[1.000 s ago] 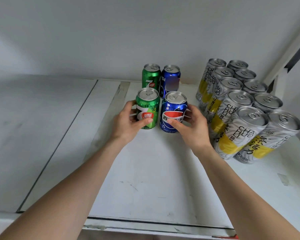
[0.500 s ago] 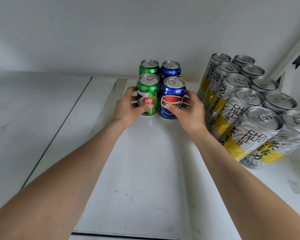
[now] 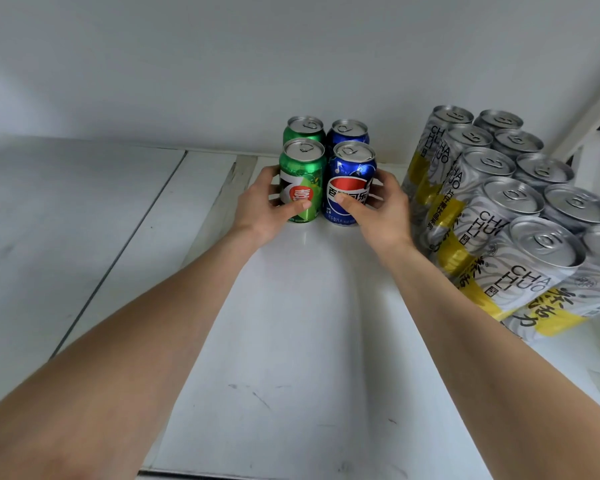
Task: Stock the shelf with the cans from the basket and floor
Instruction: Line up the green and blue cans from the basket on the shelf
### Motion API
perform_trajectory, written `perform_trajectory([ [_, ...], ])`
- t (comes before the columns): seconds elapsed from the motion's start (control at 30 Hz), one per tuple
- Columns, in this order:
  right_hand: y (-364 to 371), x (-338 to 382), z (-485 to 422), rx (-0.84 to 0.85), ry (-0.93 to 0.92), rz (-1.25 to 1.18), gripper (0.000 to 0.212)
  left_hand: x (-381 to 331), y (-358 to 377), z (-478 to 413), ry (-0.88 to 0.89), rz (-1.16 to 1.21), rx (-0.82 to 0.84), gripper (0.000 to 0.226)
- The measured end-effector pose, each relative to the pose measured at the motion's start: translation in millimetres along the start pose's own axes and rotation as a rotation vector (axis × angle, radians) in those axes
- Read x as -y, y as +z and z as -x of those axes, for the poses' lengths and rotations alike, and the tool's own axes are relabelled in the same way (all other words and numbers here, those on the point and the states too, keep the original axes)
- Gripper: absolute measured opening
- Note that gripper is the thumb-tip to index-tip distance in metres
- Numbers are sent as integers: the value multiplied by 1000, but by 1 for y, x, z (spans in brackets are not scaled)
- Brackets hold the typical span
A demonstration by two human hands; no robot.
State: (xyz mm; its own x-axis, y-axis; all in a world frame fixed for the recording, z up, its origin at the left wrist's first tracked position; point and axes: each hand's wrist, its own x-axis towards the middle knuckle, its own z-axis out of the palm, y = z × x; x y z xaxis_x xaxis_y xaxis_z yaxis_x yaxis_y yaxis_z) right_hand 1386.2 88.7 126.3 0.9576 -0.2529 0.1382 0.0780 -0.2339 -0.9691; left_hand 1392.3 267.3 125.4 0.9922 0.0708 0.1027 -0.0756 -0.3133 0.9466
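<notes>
On the white shelf (image 3: 291, 341) a green 7-Up can (image 3: 302, 174) and a blue Pepsi can (image 3: 351, 174) stand upright side by side. My left hand (image 3: 262, 211) grips the green can, thumb across its front. My right hand (image 3: 378, 209) grips the blue can the same way. Directly behind them, near the back wall, stand a second green can (image 3: 303, 128) and a second blue can (image 3: 349, 131), close against the front pair.
Several tall silver and yellow cans (image 3: 492, 209) fill the shelf's right side in two rows, close to my right wrist. A white upright post (image 3: 589, 123) rises at the far right. Left of the cans run bare shelf panels (image 3: 84, 220) with seams.
Both hands have pushed the front green and blue cans back across the shelf until they sit right in front of the rear pair. The view has moved closer.
</notes>
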Motion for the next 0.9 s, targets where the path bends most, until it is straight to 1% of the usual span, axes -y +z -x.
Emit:
perform_trajectory([
  [0.1,2,-1,2,-8,-9,5,67,0,0,1,7,-85,-5,65],
  [0.3,3,-2,12,24,-45,121,70,5,-6,9,75,-401,-33,69],
  [0.4,0,-6,27,24,-113,301,74,7,-11,21,137,-590,-64,67],
  [0.53,-10,-5,53,35,-204,540,73,8,-22,49,223,-812,-111,67],
  [0.67,-20,4,86,109,-262,751,76,10,-37,88,213,-988,-63,69],
  [0.77,-24,10,116,131,-306,932,75,9,-51,125,215,-1092,-48,71],
  [0.9,-29,18,162,122,-378,1045,76,4,-70,179,222,-1128,-82,71],
])
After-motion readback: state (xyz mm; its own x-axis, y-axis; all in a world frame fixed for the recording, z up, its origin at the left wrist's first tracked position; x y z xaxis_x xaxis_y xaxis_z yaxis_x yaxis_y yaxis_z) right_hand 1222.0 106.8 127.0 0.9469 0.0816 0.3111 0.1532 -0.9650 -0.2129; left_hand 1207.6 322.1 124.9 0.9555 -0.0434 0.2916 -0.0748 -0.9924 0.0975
